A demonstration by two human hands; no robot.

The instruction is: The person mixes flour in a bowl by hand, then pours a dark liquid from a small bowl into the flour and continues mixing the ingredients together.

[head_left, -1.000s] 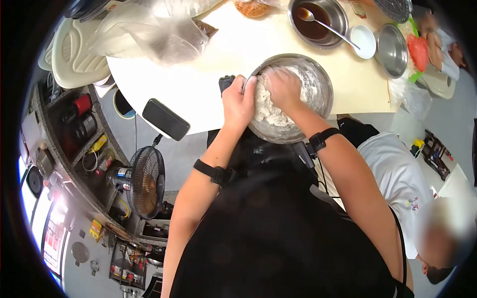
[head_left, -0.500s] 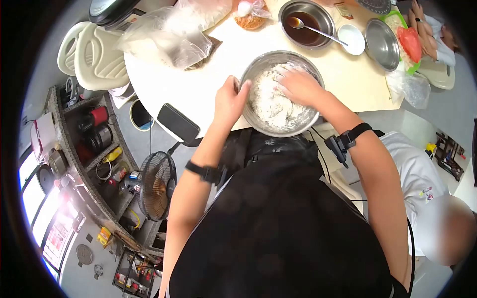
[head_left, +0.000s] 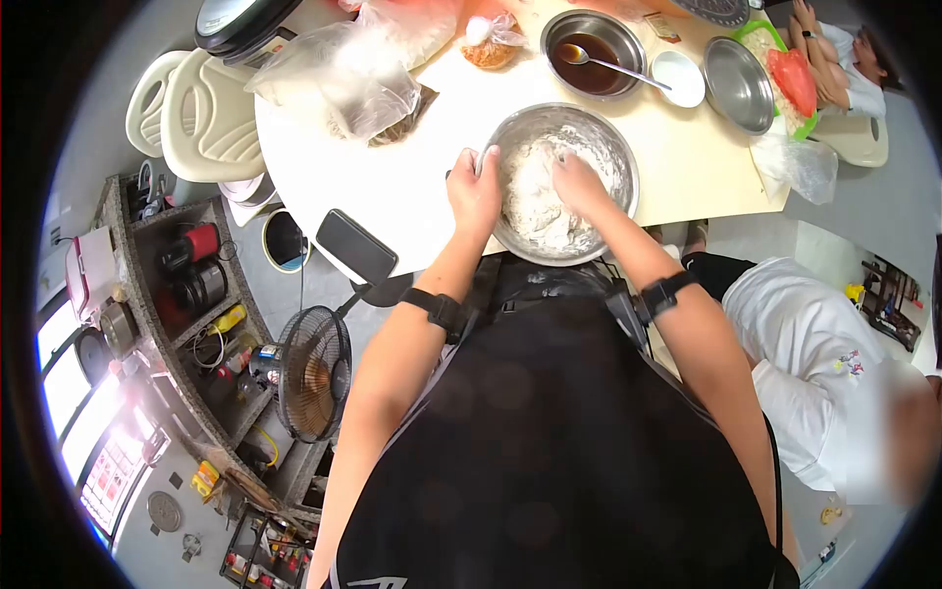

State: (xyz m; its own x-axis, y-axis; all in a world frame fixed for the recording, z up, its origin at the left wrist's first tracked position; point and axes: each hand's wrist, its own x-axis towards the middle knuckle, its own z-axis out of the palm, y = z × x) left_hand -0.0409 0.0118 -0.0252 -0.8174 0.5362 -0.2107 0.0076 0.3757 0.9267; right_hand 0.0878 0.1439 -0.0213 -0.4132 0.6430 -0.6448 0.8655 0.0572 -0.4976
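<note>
A steel mixing bowl point(head_left: 625, 162) stands at the near edge of the table, holding a pale, shaggy flour dough point(head_left: 535, 211) with loose flour on it. My left hand point(head_left: 475, 193) grips the bowl's left rim, thumb along the upper edge and fingers outside. Inside the bowl, my right hand point(head_left: 579, 185) is curled closed and pressed into the dough; its fingertips are partly hidden. Behind the bowl is a second steel bowl point(head_left: 601, 26) of dark brown liquid, with a spoon point(head_left: 628, 71) resting across it.
A small white bowl point(head_left: 679, 80) and a steel basin point(head_left: 738, 88) stand at the right. Plastic bags point(head_left: 368, 93) lie at the back left. A phone point(head_left: 355, 245) rests near the left edge, above a fan point(head_left: 314, 373). A person in white point(head_left: 795, 324) is at my right.
My right hand has gone from spread fingers on the dough's far side to a closed fist nearer its middle. My left hand still holds the rim. The camera view has shifted slightly.
</note>
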